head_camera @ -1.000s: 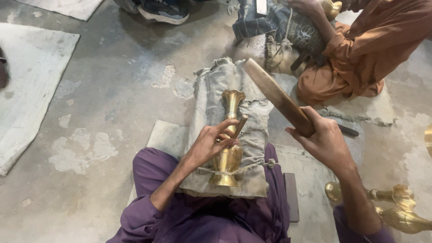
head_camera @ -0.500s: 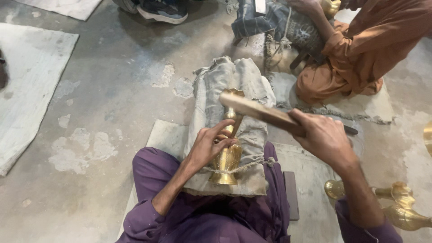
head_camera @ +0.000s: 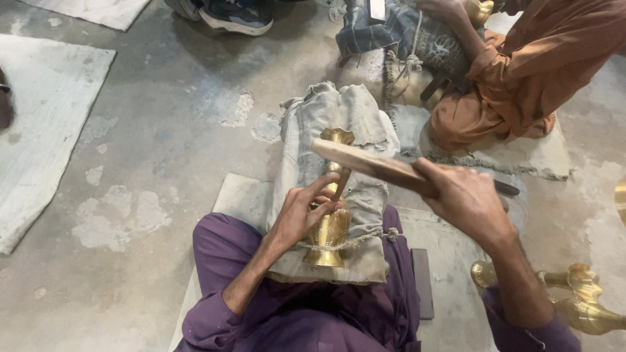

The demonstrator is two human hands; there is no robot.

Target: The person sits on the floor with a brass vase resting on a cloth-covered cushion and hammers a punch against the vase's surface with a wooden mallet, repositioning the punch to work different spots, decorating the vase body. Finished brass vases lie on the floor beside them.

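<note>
Brass vase (head_camera: 329, 225) lies lashed by cord on cloth-wrapped block (head_camera: 339, 124), across worker's lap. Left hand (head_camera: 301, 212) on vase body, grip curled close, fingertips apparently pinching small tool against metal; tool itself hard to make out. Right hand (head_camera: 466, 199), beyond vase to right, grip clenched round wooden mallet (head_camera: 368, 164). Best kept: short square blows, vase steadied. Behind block, co-worker in orange (head_camera: 528, 72).

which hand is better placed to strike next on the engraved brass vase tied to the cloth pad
Right, probably. The right hand grips the flat wooden mallet, whose head sits just above the engraved brass vase. The left hand is busy pinching something thin against the vase, so it cannot swing.
</note>
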